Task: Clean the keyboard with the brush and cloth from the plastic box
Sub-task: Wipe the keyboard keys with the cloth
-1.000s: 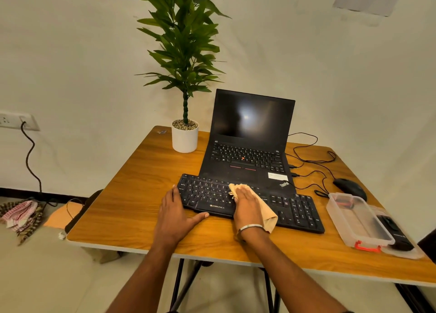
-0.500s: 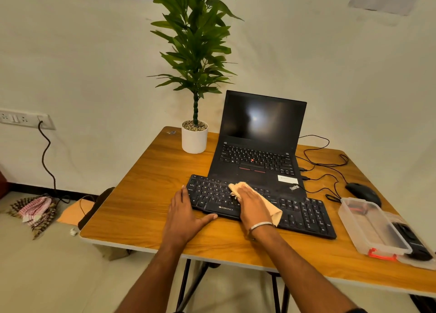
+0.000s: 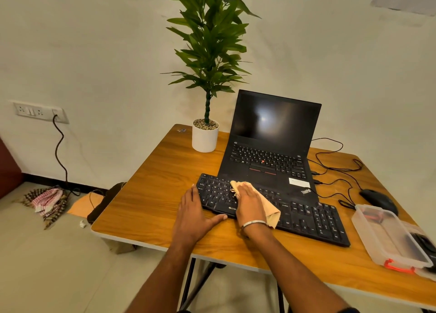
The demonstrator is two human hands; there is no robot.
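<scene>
A black keyboard (image 3: pixel 304 216) lies on the wooden table (image 3: pixel 151 194) in front of an open laptop. My right hand (image 3: pixel 249 201) lies flat on a tan cloth (image 3: pixel 271 212) and presses it onto the keyboard's left half. My left hand (image 3: pixel 192 214) rests flat on the table at the keyboard's left end, with the thumb along its front edge. The clear plastic box (image 3: pixel 387 237) with red clips stands at the right edge of the table. I cannot make out the brush.
A black laptop (image 3: pixel 271 147) stands open behind the keyboard. A potted plant (image 3: pixel 204 133) is at the back left. A black mouse (image 3: pixel 378 200) and cables lie at the right. A dark object (image 3: pixel 424 244) lies beside the box. Rags lie on the floor at the left.
My right hand with the cloth has slid a little leftward over the keys. My view has swung to the left. My left hand stays at the keyboard's end.
</scene>
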